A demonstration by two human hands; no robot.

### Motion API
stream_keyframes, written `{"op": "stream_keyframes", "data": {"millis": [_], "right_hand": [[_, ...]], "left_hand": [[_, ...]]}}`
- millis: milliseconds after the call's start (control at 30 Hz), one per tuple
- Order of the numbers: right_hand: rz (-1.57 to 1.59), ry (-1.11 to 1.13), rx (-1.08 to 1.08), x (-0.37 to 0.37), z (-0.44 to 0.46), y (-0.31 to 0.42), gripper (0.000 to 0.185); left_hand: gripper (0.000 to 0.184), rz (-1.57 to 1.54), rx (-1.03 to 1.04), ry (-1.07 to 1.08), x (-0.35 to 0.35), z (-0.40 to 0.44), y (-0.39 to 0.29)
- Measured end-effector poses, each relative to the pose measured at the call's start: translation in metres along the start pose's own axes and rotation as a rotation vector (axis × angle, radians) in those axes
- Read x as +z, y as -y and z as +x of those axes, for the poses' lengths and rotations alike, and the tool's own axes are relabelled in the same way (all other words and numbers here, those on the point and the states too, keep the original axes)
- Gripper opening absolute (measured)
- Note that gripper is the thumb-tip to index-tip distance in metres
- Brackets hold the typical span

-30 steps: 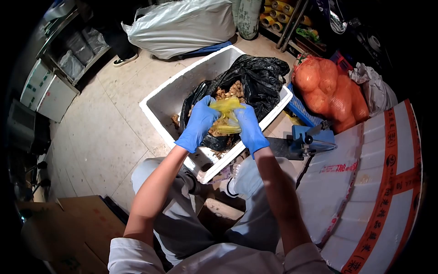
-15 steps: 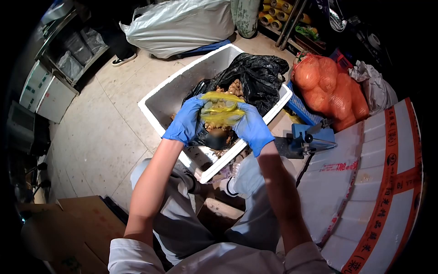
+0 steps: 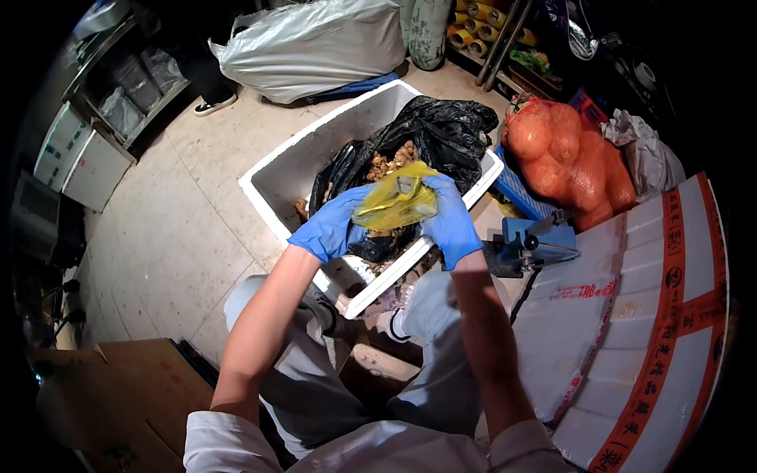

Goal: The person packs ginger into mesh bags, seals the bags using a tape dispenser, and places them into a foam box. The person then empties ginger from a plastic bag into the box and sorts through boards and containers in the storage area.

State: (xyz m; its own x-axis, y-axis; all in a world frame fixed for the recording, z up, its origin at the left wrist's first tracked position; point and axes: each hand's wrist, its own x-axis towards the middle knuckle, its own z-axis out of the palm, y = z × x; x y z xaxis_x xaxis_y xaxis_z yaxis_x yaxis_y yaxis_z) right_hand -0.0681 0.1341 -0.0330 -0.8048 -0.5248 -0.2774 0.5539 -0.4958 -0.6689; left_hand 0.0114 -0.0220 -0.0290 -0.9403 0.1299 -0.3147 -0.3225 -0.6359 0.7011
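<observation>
A big white foam box with thick, straight sides (image 3: 288,169) sits on the hard tile floor (image 3: 177,213). In it, a crinkly, shiny black plastic bag (image 3: 453,126) bunches up toward 1 o'clock. I see the blue-gloved left hand (image 3: 335,221) at 9 o'clock and the blue-gloved right hand (image 3: 452,217) at 3 o'clock, fingers clamped on a thin, see-through, wrinkly yellow bag (image 3: 394,201). It's between them, above the box; some left fingertips hide behind it. Bumpy brown ginger (image 3: 390,160) lies past it at 12 o'clock.
</observation>
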Motion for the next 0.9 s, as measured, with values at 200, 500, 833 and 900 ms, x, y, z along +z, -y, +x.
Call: {"op": "stream_keyframes", "data": {"millis": [200, 500, 833, 900], "right_hand": [[-0.459, 0.226, -0.347, 0.014, -0.017, 0.01, 0.024], [-0.059, 0.267, 0.328, 0.006, -0.023, -0.02, 0.031], [-0.418, 0.744, 0.145, 0.007, -0.074, -0.03, 0.037], [-0.461, 0.739, 0.221, 0.0, -0.071, -0.051, 0.035]], "left_hand": [[0.035, -0.124, 0.039, 0.228, -0.002, 0.002, 0.011], [0.036, -0.619, -0.182, 0.696, 0.002, -0.008, 0.041], [0.038, -0.489, -0.118, 0.646, 0.042, -0.039, 0.043], [0.023, 0.131, 0.407, 0.577, 0.064, -0.052, 0.019]]}}
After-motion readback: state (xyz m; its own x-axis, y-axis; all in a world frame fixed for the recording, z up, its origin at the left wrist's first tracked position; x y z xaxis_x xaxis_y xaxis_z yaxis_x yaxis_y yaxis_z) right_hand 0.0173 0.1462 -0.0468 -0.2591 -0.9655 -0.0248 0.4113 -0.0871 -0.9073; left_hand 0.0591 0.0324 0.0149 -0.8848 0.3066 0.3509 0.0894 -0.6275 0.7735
